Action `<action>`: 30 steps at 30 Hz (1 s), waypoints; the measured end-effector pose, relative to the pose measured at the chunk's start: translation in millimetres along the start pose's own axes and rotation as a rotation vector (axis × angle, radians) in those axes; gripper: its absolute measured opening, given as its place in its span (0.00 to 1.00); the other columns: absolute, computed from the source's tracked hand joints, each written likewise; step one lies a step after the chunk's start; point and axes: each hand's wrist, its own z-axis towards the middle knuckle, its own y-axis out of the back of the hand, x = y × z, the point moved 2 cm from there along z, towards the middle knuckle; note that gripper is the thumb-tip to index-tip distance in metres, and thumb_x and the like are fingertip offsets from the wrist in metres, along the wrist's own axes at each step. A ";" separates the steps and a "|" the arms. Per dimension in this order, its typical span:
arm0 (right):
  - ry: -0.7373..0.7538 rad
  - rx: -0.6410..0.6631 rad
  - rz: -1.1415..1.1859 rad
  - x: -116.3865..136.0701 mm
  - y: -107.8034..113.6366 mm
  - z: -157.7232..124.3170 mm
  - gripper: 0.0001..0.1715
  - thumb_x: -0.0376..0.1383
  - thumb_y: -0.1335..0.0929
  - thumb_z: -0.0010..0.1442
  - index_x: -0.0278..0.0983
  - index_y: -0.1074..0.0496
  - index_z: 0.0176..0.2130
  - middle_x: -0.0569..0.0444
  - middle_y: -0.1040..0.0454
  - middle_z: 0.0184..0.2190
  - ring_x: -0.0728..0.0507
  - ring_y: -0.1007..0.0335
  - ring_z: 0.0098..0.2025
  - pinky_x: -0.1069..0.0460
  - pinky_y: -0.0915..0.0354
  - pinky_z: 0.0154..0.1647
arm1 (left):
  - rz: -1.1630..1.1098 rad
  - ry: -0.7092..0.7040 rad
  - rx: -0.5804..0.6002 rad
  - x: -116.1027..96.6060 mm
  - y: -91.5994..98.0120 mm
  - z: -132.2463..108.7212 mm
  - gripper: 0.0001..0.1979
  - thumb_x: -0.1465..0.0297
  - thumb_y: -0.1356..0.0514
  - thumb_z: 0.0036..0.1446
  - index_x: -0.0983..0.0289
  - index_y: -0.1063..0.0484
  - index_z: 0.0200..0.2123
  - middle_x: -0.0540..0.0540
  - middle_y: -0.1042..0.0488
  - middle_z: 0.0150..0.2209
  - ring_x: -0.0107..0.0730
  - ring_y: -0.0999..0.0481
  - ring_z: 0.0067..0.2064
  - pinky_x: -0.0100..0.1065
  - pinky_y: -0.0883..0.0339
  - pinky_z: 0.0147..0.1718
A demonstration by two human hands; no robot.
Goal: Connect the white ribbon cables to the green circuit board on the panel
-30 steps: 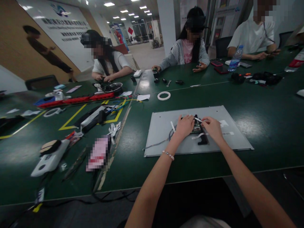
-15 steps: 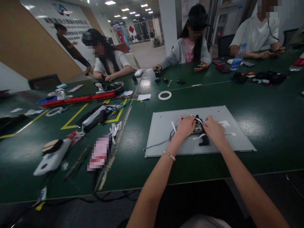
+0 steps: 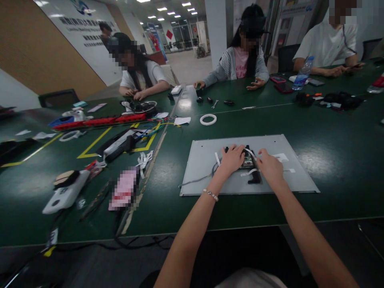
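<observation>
A grey metal panel (image 3: 204, 160) lies flat on the green table, and a small circuit board (image 3: 247, 160) in a black frame sits on it. My left hand (image 3: 233, 158) rests over the board's left side, fingers spread and pointing down onto it. A narrow white strip of tape (image 3: 251, 152) arches across the board's top toward my right hand (image 3: 270, 167). That hand pinches the strip's right end between thumb and finger; the fingertips are partly hidden. Below the board are a second white strip (image 3: 249, 172) and a black bracket foot (image 3: 255, 178). A grey cable (image 3: 196, 181) leaves the panel's left side.
A roll of white tape (image 3: 208, 119) lies beyond the panel. To the left are a white device (image 3: 64, 192), a pink item (image 3: 125, 190) and a black tool (image 3: 123, 146) with wires. Several people sit across the table, near a water bottle (image 3: 303, 75).
My left hand has shifted slightly left on the board, its fingers more spread. My right hand keeps its place by the strip. The view has moved a little, and the standing person behind has moved.
</observation>
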 end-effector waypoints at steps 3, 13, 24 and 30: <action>-0.010 0.005 0.014 -1.4 2.2 -1.2 0.13 0.37 0.39 0.65 0.38 0.37 0.50 0.49 0.26 0.31 0.41 0.28 0.34 0.53 0.44 0.29 | -0.004 -0.003 0.014 2.2 -2.1 2.9 0.22 0.65 0.57 0.66 0.56 0.42 0.61 0.52 0.41 0.65 0.44 0.48 0.66 0.65 0.57 0.61; -0.019 0.025 0.050 -5.2 7.2 -3.1 0.17 0.38 0.40 0.65 0.38 0.37 0.53 0.47 0.26 0.34 0.39 0.28 0.38 0.52 0.40 0.34 | 0.025 0.020 0.002 -5.7 15.4 4.9 0.25 0.65 0.52 0.64 0.62 0.47 0.63 0.59 0.39 0.63 0.46 0.52 0.68 0.67 0.62 0.61; -0.017 0.005 0.110 -10.2 13.4 -5.9 0.21 0.36 0.42 0.65 0.37 0.37 0.56 0.46 0.26 0.35 0.38 0.29 0.39 0.49 0.38 0.38 | -0.136 0.140 -0.244 -25.3 37.2 -134.1 0.20 0.70 0.51 0.64 0.56 0.42 0.60 0.55 0.38 0.62 0.38 0.46 0.67 0.57 0.56 0.63; 0.347 -0.109 0.195 -39.2 6.3 -6.3 0.25 0.42 0.43 0.65 0.32 0.34 0.55 0.44 0.32 0.53 0.39 0.36 0.54 0.45 0.41 0.56 | -0.167 0.225 -0.469 -4.9 25.8 -188.5 0.19 0.73 0.49 0.64 0.60 0.39 0.57 0.58 0.33 0.59 0.38 0.40 0.64 0.51 0.49 0.63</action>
